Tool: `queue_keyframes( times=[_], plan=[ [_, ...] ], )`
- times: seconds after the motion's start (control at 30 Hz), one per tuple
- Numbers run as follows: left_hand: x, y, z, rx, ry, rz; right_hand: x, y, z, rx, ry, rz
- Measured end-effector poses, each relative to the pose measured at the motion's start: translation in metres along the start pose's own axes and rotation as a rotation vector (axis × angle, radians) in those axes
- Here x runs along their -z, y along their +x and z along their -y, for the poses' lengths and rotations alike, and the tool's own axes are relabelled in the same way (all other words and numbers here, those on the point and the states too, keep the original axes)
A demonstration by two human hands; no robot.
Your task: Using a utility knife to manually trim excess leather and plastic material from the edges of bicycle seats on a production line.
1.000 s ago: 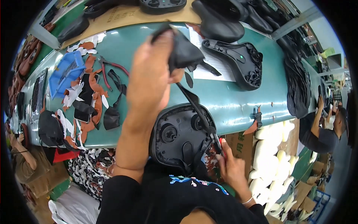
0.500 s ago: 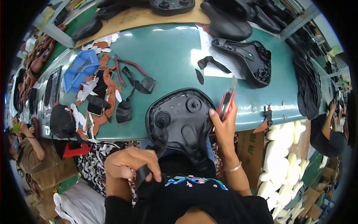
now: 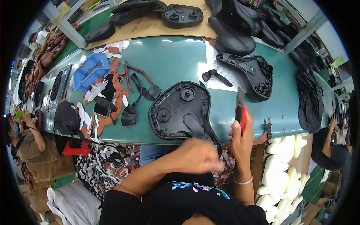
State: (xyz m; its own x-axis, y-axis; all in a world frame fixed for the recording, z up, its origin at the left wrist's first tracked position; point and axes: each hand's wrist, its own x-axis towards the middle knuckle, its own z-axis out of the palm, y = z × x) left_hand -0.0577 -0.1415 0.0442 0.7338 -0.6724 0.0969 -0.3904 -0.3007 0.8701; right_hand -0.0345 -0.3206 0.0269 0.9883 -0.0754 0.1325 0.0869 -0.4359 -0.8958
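A black bicycle saddle (image 3: 176, 99) lies underside up at the near edge of the green table. Its narrow nose points toward me, and a loose strip of black cover hangs along its right side. Over the nose end is my left hand (image 3: 197, 155), smeared by motion, so its fingers and anything in them cannot be made out. My right hand (image 3: 243, 137), to the right of the saddle, is closed round a red utility knife (image 3: 240, 108) with its blade out, pointing away from me. The blade is apart from the saddle.
Red-handled pliers (image 3: 129, 77) and black offcuts (image 3: 130, 114) lie left of the saddle, beside a blue bin (image 3: 90, 71) and brown scraps. Another upturned saddle (image 3: 253, 77) rests on paper sheets, far right. Black covers (image 3: 309, 99) are stacked at the right. Co-workers sit at both sides.
My left hand has swung right to the saddle's nose; the black strip it held no longer shows in it. The knife has moved right, away from the saddle, which has turned slightly.
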Motion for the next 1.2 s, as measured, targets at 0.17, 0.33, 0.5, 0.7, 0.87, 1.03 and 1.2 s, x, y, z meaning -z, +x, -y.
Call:
queue_keyframes(
  times=[0.17,0.33,0.5,0.7,0.87,1.03,1.2],
  plan=[
    [0.000,0.020,0.005,0.206,0.617,-0.589,0.024,-0.026,-0.007,-0.039,-0.136,0.032],
    [-0.016,0.026,0.036,0.267,0.646,-0.575,0.026,-0.034,0.001,0.248,-0.235,0.094],
    [-0.004,0.010,0.036,0.206,0.382,-0.525,0.027,-0.028,0.028,0.260,-0.555,0.396],
    [-0.008,0.003,0.042,0.215,0.243,-0.551,0.029,-0.036,0.038,0.336,-0.773,0.554],
    [0.014,0.000,0.052,0.437,-0.704,-0.675,0.062,-0.067,0.032,0.145,-0.817,0.731],
    [0.039,-0.004,0.034,0.131,-0.079,-1.044,0.050,-0.046,0.013,-0.004,-0.261,0.172],
    [0.115,-0.005,0.108,0.606,0.310,-0.391,-0.019,0.014,-0.009,0.100,-0.085,0.349]
  ],
)
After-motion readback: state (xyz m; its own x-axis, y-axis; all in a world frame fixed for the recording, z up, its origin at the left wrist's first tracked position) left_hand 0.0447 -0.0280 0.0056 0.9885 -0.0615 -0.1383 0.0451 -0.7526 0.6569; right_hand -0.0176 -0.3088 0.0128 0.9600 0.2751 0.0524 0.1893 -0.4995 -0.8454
